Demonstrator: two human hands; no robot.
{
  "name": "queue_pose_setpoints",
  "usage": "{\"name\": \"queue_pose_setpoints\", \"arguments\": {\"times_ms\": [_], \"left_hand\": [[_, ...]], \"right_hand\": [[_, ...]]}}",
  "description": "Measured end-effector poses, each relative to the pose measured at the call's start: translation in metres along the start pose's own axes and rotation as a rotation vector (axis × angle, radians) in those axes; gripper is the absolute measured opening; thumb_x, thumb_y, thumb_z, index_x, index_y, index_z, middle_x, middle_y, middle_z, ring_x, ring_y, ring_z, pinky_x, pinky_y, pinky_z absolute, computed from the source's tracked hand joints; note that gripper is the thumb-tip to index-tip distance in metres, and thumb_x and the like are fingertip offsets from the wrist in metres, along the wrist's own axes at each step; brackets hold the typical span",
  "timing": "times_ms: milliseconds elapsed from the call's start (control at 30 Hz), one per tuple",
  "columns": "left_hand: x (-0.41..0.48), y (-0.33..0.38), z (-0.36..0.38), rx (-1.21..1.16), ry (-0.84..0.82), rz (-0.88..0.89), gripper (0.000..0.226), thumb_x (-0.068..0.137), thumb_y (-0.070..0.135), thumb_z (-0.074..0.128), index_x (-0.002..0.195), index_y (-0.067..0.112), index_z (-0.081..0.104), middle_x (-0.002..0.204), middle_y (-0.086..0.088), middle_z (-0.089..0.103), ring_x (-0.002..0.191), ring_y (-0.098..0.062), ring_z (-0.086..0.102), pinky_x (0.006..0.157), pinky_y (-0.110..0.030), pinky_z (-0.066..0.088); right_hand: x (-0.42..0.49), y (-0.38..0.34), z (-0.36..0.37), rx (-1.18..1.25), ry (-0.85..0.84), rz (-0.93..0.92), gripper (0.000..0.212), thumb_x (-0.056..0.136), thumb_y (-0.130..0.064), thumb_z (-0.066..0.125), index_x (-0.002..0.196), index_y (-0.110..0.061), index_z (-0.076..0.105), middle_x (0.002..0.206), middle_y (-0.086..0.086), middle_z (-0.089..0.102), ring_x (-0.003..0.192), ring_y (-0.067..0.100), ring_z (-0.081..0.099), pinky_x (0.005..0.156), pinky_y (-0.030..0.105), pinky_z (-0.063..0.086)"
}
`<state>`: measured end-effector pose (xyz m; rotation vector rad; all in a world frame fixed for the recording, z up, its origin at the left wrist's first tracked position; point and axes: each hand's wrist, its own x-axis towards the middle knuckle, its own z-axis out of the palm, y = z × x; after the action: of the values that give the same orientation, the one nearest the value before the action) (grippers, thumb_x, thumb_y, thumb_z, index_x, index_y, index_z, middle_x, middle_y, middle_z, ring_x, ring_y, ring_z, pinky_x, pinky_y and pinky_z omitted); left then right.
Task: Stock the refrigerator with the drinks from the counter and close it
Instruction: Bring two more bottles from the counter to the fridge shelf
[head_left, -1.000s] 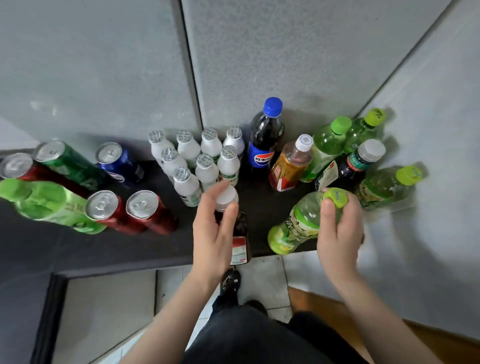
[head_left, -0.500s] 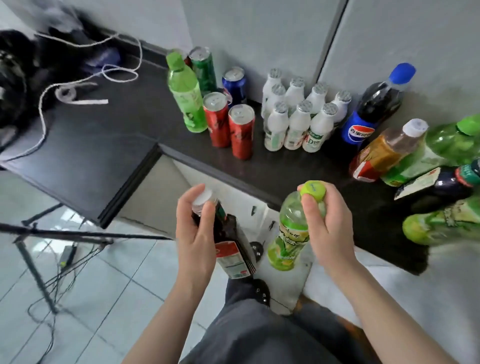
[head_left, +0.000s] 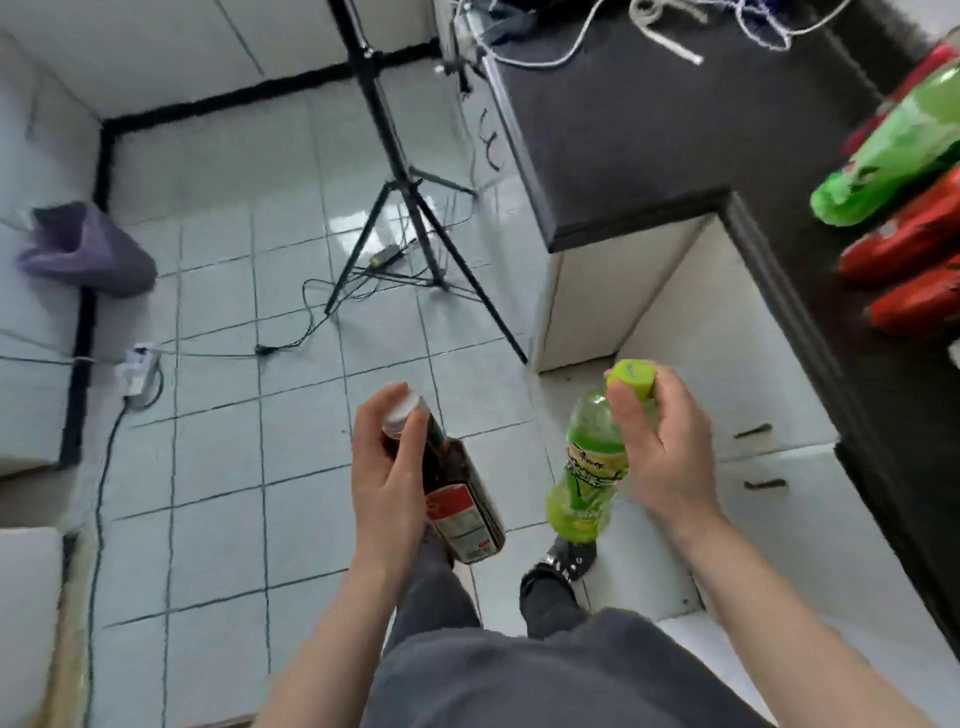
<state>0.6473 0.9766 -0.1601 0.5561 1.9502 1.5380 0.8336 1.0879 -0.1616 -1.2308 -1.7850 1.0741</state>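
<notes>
I log two items, both over the white tiled floor (head_left: 234, 441), left of the black counter (head_left: 649, 130) edge.
- Dark brown bottle with white cap and red label (head_left: 462, 499): left hand (head_left: 387, 467) grips its neck. Cap up, base slanting down-right.
- Green plastic bottle with lime cap (head_left: 589, 467): right hand (head_left: 665, 447) grips its cap. It hangs near-upright.

Open floor lies leftward, with a black tripod (head_left: 400, 182) ahead.

Nothing legible. Dark script across the label of the green bottle (head_left: 589, 467), too blurred to read. Fine print on the red-and-white label of the dark bottle (head_left: 460, 519), illegible. Markings on the red cans (head_left: 904, 244) smeared.
</notes>
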Motion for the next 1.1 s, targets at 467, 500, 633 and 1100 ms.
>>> {"name": "queue_pose_setpoints", "arguments": {"times_ms": [467, 500, 633, 1100], "left_hand": [[0.002, -0.058, -0.318, -0.1, 0.403, -0.005, 0.02, 0.089, 0.032, 0.058, 0.104, 0.046, 0.056, 0.086, 0.022, 0.061, 0.077, 0.007, 0.058, 0.066, -0.006, 0.045], [0.004, -0.064, -0.344, -0.08, 0.411, -0.01, 0.021, 0.09, 0.032, 0.059, 0.104, 0.046, 0.056, 0.086, 0.027, 0.061, 0.078, 0.007, 0.058, 0.067, -0.006, 0.045], [0.009, -0.078, -0.44, -0.028, 0.434, -0.018, 0.027, 0.091, 0.022, 0.06, 0.105, 0.044, 0.055, 0.089, 0.031, 0.061, 0.081, 0.006, 0.058, 0.07, -0.006, 0.044], [-0.006, -0.135, -0.654, -0.2, 0.932, -0.074, 0.023, 0.084, 0.036, 0.058, 0.107, 0.041, 0.055, 0.107, 0.028, 0.06, 0.1, 0.011, 0.055, 0.081, -0.002, 0.04]], "right_hand": [[-0.07, -0.154, 0.299, 0.044, -0.454, -0.167, 0.025, 0.088, -0.045, 0.048, 0.084, -0.022, 0.054, 0.073, -0.009, 0.052, 0.067, 0.007, 0.048, 0.06, 0.018, 0.038], [-0.08, -0.164, 0.324, 0.052, -0.472, -0.178, 0.02, 0.089, -0.042, 0.05, 0.085, -0.023, 0.054, 0.074, -0.01, 0.053, 0.068, 0.005, 0.049, 0.061, 0.017, 0.038], [-0.118, -0.208, 0.404, 0.043, -0.55, -0.257, 0.024, 0.089, -0.042, 0.05, 0.09, -0.019, 0.056, 0.081, -0.004, 0.056, 0.075, 0.012, 0.052, 0.066, 0.018, 0.039], [-0.196, -0.316, 0.65, 0.013, -0.985, -0.556, 0.019, 0.085, -0.044, 0.049, 0.093, -0.027, 0.054, 0.084, -0.017, 0.055, 0.082, -0.006, 0.052, 0.07, 0.005, 0.036]]}}
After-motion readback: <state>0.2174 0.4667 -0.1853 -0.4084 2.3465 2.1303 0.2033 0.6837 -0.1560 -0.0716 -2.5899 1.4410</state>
